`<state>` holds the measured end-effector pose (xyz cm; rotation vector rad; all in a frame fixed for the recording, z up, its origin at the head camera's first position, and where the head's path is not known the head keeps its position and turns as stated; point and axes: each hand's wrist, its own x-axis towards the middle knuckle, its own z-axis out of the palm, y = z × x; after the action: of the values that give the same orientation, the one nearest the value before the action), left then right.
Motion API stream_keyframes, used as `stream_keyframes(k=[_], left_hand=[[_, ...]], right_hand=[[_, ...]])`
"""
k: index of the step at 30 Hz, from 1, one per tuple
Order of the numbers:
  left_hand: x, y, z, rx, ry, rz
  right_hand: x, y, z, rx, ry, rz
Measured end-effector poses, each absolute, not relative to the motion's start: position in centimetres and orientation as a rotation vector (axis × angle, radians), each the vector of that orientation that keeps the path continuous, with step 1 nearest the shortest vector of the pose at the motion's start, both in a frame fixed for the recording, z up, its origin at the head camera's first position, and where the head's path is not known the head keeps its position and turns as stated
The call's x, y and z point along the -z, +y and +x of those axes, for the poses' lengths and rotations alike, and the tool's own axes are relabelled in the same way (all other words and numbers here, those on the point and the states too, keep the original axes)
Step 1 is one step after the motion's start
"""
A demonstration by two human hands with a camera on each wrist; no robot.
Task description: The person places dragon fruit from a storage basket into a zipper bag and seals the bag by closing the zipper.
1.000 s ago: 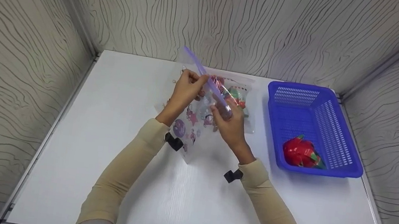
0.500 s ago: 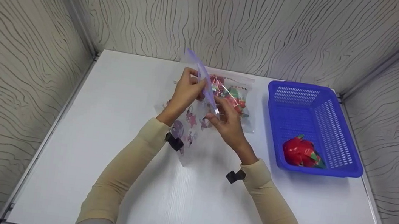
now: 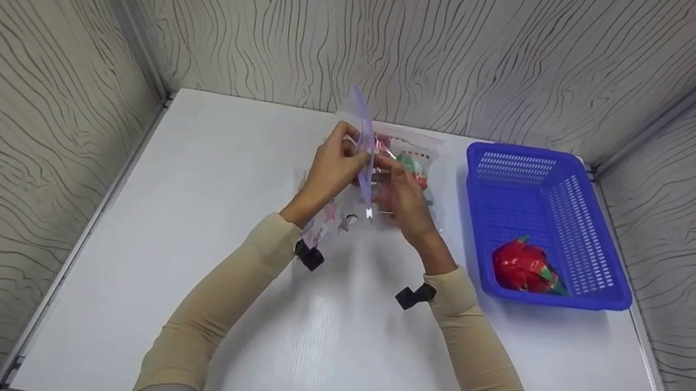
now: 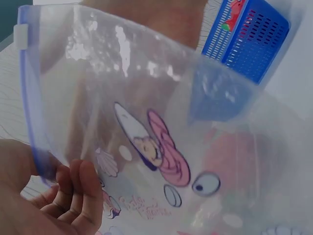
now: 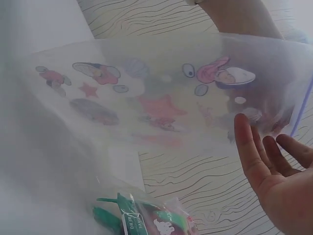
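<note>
A clear zip bag (image 4: 146, 88) with pink and purple cartoon prints and a purple zip strip (image 3: 366, 151) stands on edge above the table. My left hand (image 3: 336, 164) pinches the bag near the middle of the strip; in the left wrist view the fingers (image 4: 83, 191) curl against the plastic. On the other side is my right hand (image 3: 408, 199), its fingers fairly straight and touching or very near the bag wall (image 5: 161, 93). A white slider (image 4: 21, 36) sits at one end of the strip. My right thumb is hard to make out.
Behind the hands, a second clear bag (image 3: 440, 187) with red and green packaged things (image 5: 146, 218) lies on the white table (image 3: 329, 352). To the right stands a blue slotted basket (image 3: 499, 207) holding a shiny red and green thing (image 3: 522, 265) like a dragon fruit. Patterned walls enclose the table.
The zip bag has turned from slanting to nearly upright, its top end moving right. My right hand has gone from gripping the strip's near end to extended fingers beside it. My left hand keeps its hold.
</note>
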<state>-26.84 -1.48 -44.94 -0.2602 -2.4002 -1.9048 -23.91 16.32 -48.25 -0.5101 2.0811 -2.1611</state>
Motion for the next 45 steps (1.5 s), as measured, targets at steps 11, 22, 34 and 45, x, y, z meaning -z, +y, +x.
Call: stream_keyframes(k=[11, 22, 34, 45], left_hand=[[45.5, -1.0, -26.4, 1.793, -2.473, -0.374], [45.6, -1.4, -26.3, 1.799, -2.459, -0.368], [45.7, -4.1, -26.4, 1.892, -2.401, -0.221], [44.6, -7.1, -26.8, 1.751, -2.426, -0.102]], right_hand=[[47.3, 15.9, -24.8, 2.105, 2.21, -0.267], [47.1, 15.6, -25.5, 1.839, 2.577, -0.163], [48.8, 16.9, -26.4, 1.616, 2.751, -0.143], [50.1, 17.8, -27.2, 1.485, 2.781, -0.114]])
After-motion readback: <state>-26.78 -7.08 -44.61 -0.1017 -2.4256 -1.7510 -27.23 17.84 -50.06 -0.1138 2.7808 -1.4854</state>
